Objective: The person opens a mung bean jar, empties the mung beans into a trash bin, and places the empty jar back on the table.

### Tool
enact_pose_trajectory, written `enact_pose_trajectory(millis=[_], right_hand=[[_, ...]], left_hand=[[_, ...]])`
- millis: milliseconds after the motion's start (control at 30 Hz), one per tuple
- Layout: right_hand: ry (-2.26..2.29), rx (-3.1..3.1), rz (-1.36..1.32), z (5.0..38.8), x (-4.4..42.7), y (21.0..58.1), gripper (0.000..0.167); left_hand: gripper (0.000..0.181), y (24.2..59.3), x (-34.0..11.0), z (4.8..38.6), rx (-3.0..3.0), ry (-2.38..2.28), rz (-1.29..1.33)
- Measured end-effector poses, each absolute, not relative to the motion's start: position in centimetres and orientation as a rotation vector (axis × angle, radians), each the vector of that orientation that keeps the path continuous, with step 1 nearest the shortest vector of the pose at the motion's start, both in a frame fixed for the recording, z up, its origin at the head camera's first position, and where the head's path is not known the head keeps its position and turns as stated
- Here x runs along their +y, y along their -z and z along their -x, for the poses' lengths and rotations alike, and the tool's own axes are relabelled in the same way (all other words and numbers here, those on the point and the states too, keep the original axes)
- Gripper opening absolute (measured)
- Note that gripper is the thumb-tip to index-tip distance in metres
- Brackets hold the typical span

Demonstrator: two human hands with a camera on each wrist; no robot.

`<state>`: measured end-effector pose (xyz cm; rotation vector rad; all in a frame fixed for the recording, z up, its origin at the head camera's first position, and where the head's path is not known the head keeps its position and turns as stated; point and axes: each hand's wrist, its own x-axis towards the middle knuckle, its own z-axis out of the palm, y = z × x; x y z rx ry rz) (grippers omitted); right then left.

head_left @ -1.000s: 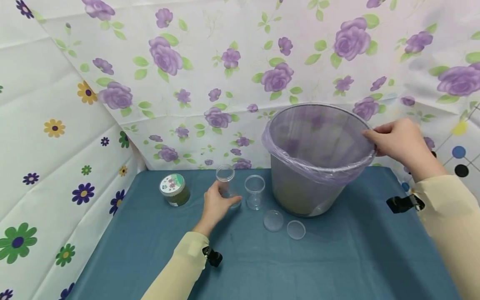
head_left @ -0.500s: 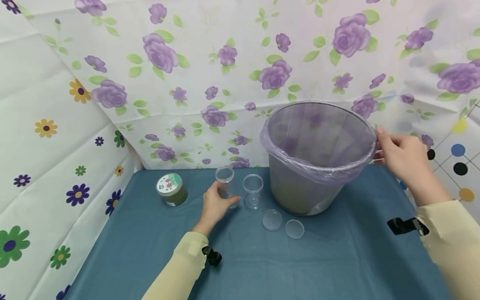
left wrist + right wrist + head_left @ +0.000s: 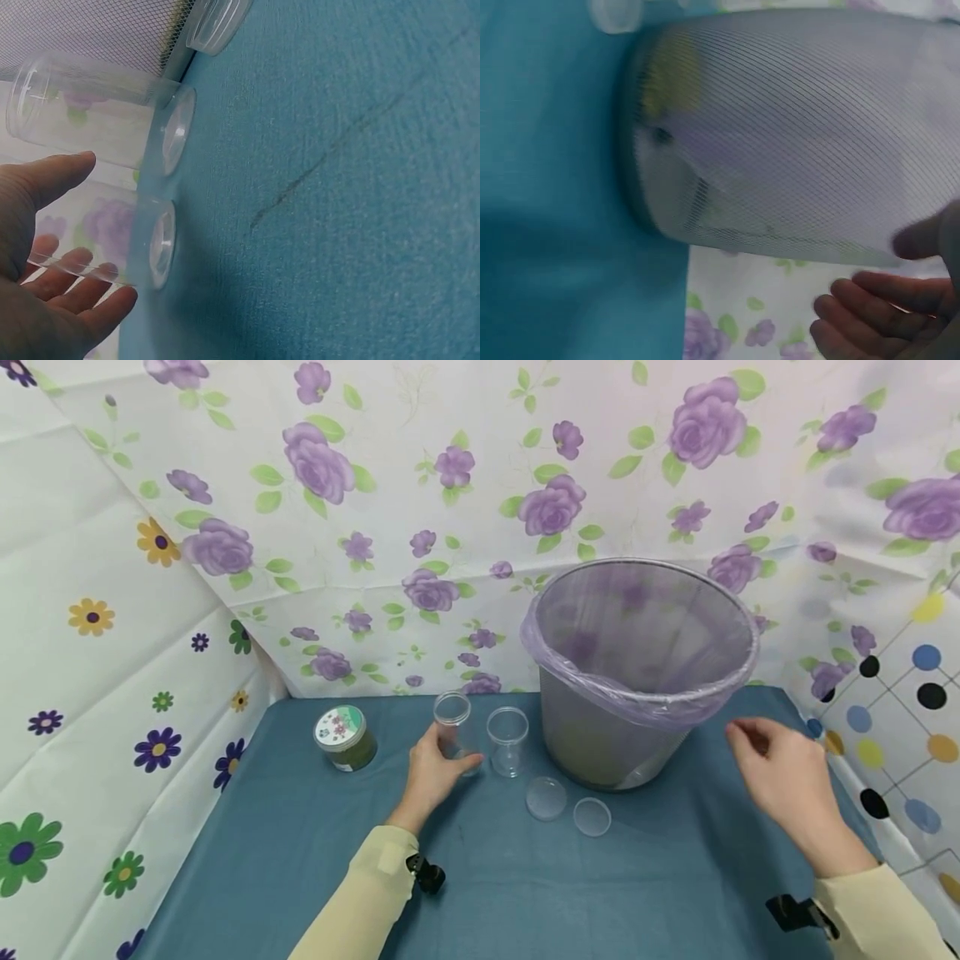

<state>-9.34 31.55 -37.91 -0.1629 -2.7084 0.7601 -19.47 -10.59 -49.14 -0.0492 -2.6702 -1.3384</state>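
Observation:
My left hand (image 3: 435,774) is curled round a clear plastic jar (image 3: 453,714) standing upright on the table; in the left wrist view, the thumb is on one side and the fingers (image 3: 82,281) on the other. A second clear plastic jar (image 3: 508,747) stands just to its right. My right hand (image 3: 783,777) is in the air right of the mesh wastebasket (image 3: 600,735), apart from it, with loosely bent fingers and nothing held. A purple bin liner (image 3: 622,697) is folded over the basket's rim.
Two clear round lids, a larger lid (image 3: 546,798) and a smaller lid (image 3: 592,817), lie in front of the wastebasket. A lidded tub (image 3: 345,737) with greenish contents stands at left on the blue tablecloth (image 3: 525,893). Flowered sheets (image 3: 420,510) hang behind and beside the table.
My right hand has let go of the wastebasket's rim and moved down towards me. The left hand stays at the jar; the jars, lids and tub have not moved.

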Motion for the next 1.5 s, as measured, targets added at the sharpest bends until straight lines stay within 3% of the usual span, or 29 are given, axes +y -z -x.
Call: enact_pose_trajectory(millis=[167,467,1000,1300,1500], right_hand=[[-0.711,-2.858,0.043,8.3,29.8,39.4,0.036],[-0.663,-2.787,-0.201,6.5,26.7,42.1,0.007],[-0.61,-2.67,-0.313,6.0,24.7,44.7,0.017],[-0.602,-2.658,-0.21,6.5,26.0,45.1,0.017],[-0.609,-2.634,-0.137,6.7,27.2,45.2,0.015]], left_hand=[[0.058,48.9,-11.1,19.3,-2.701,1.373,0.032],[0.097,47.4,-12.1,17.0,-2.74,1.394,-0.006],[0.072,46.9,-14.3,10.7,-2.716,0.802,0.158],[0.061,46.5,-17.7,11.1,-2.524,0.769,0.038],[0.077,45.8,-20.9,12.8,-2.41,0.793,-0.124]])
